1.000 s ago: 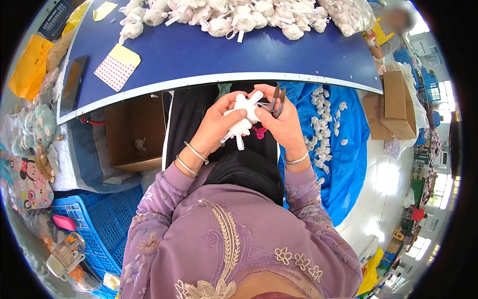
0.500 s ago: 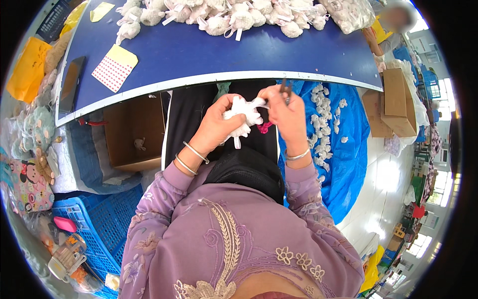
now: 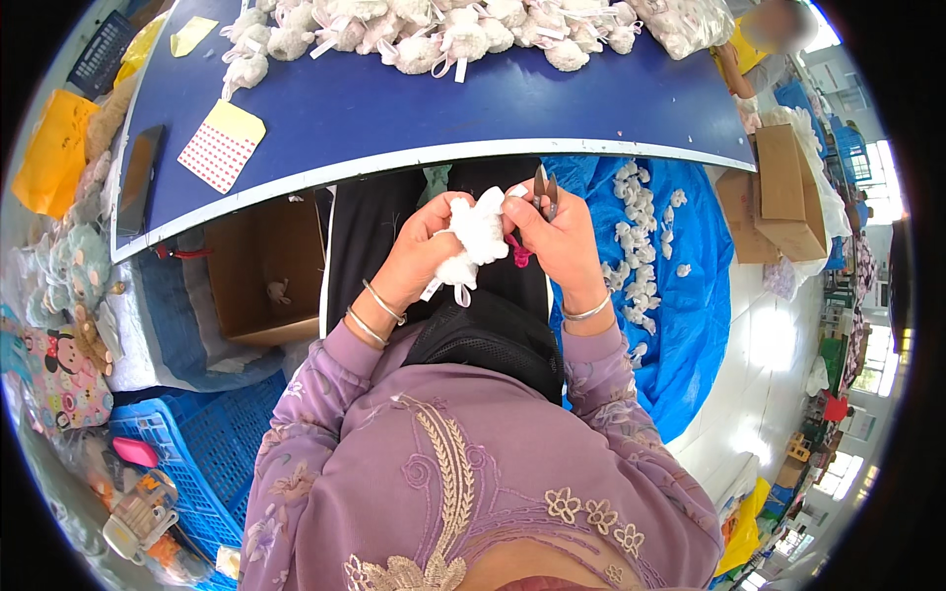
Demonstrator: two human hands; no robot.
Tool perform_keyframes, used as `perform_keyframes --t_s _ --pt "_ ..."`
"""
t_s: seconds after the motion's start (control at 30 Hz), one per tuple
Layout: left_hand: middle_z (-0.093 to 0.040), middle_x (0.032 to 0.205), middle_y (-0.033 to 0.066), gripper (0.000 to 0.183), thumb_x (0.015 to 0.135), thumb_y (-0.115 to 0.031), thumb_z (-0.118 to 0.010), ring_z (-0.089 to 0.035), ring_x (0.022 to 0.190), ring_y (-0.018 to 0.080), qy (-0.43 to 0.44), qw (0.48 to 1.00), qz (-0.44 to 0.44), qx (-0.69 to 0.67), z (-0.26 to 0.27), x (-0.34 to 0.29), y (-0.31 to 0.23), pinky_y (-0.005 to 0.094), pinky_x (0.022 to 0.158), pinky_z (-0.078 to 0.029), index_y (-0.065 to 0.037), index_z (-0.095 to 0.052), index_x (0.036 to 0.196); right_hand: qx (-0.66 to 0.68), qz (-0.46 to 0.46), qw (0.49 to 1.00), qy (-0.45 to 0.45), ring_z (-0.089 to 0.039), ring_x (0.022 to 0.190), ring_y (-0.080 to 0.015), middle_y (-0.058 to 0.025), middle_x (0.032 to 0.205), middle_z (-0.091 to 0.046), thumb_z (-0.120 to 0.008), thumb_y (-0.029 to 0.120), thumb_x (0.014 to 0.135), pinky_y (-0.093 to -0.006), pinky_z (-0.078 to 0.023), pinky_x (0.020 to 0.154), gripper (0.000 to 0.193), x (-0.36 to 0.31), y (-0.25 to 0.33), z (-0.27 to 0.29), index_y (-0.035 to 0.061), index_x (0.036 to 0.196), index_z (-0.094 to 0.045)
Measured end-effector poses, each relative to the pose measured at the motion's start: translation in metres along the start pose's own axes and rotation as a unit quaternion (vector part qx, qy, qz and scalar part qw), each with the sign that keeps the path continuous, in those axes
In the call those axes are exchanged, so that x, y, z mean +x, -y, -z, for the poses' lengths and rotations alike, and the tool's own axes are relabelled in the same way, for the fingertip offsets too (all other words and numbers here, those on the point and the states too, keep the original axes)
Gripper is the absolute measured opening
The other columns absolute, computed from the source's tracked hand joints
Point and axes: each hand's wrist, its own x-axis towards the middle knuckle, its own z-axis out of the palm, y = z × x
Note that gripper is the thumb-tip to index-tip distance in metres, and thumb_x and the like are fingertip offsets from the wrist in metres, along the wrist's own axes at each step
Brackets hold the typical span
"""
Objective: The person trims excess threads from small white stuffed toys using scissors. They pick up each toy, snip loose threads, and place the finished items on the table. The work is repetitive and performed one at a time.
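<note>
My left hand (image 3: 419, 251) is closed around a small white plush toy (image 3: 480, 231), held over my lap just off the table's front edge. A white tag and a pinkish loop hang below the toy. With thumb and finger, my right hand (image 3: 564, 241) pinches a protruding white part at the toy's upper right. Also gripped in that hand is a pair of small dark scissors (image 3: 545, 189), blades pointing up and slightly parted. A magenta piece (image 3: 518, 252) shows beside the right fingers; whether it belongs to the scissors I cannot tell.
Across the blue table (image 3: 414, 123) lies a pile of white plush toys (image 3: 463, 37), beside a sticker sheet (image 3: 222, 146) and a dark flat object (image 3: 141, 177). Small white pieces lie on blue sheeting (image 3: 690, 295) at right. A cardboard box (image 3: 236, 295) and blue crate (image 3: 212, 443) stand left.
The plush toy has turned in my left hand. My right fingers have come closer to it, and the scissors now point upward with their blades more visible.
</note>
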Motion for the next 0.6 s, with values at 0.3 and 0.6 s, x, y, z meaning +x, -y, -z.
perform_keyframes --t_s 0.3,0.6 --pt "-0.064 0.114 0.0149 0.036 0.101 -0.029 -0.045 -0.066 0.100 0.0277 -0.132 0.989 0.022 -0.069 -0.002 0.003 -0.005 0.0311 0.067 -0.056 -0.003 -0.055 0.124 -0.310 -0.022 0.932 -0.188 -0.062 0.073 -0.0097 -0.0067 0.083 -0.069 -0.063 0.012 0.089 -0.0234 -0.049 0.066 0.019 -0.009 0.016 0.105 -0.0031 0.100 -0.067" --pt "-0.056 0.125 0.0188 0.040 0.096 -0.014 -0.034 -0.062 0.106 0.0287 -0.080 0.985 0.010 -0.153 -0.019 0.007 -0.005 0.0372 0.086 -0.056 0.003 -0.044 0.131 -0.225 0.036 0.973 -0.032 -0.049 0.065 -0.0044 0.0018 0.086 -0.060 -0.075 0.009 0.077 -0.0193 -0.040 0.057 0.034 -0.025 0.011 0.037 0.0079 0.111 -0.066"
